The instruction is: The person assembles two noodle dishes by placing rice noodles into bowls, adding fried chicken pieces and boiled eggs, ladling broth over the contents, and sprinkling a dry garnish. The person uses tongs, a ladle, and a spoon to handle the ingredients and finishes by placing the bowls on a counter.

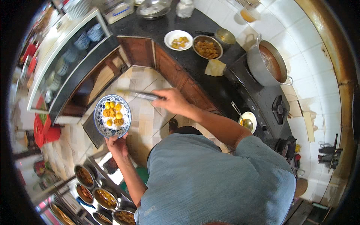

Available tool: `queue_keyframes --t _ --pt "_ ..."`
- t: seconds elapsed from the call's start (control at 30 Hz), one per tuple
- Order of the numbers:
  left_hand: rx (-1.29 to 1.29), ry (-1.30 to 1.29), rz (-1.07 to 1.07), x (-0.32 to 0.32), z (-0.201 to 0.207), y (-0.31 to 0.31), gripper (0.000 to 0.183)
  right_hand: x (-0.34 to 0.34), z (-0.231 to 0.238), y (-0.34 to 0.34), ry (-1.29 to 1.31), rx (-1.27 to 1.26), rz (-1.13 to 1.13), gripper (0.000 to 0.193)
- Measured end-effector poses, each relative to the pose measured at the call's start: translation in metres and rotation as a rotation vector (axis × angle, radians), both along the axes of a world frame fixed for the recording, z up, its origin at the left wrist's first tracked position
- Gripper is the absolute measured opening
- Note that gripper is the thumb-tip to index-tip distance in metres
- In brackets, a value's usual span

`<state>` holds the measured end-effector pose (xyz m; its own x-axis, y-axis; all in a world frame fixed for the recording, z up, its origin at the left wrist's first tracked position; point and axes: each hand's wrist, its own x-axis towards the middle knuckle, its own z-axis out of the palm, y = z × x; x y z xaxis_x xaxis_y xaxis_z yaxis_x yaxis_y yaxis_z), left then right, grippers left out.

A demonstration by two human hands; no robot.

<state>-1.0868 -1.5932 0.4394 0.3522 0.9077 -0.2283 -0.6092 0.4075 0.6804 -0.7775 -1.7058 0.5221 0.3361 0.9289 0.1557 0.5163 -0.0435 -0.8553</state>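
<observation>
Left of the black desk (pixel 195 63), above tiled floor: left hand (pixel 117 144) cups a glazed blue-patterned bowl (pixel 112 116) of lumpy yellow pieces from below. Right hand (pixel 170 100) grips a thin metal utensil (pixel 137 94) (blurred) just beside the bowl. Step: portioning; next calls for level carrying.

Black counter (pixel 195 63), white plate (pixel 178 39) of yellow pieces, metal bowl (pixel 207 47), folded cloth (pixel 215 68), big pot (pixel 267 63) on stove (pixel 262 99)
</observation>
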Motion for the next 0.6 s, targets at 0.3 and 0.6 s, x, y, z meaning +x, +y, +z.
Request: queue_keyframes --t 0.3,0.6 --pt "-0.047 0.133 -0.383 0.205 0.045 0.071 0.077 0.294 -0.081 -0.005 -0.04 -0.447 -1.011 0.055" --pt "0.005 0.152 -0.821 0.396 0.031 0.16 0.073 0.299 -0.048 -0.166 -0.389 -0.387 -1.175 0.038"
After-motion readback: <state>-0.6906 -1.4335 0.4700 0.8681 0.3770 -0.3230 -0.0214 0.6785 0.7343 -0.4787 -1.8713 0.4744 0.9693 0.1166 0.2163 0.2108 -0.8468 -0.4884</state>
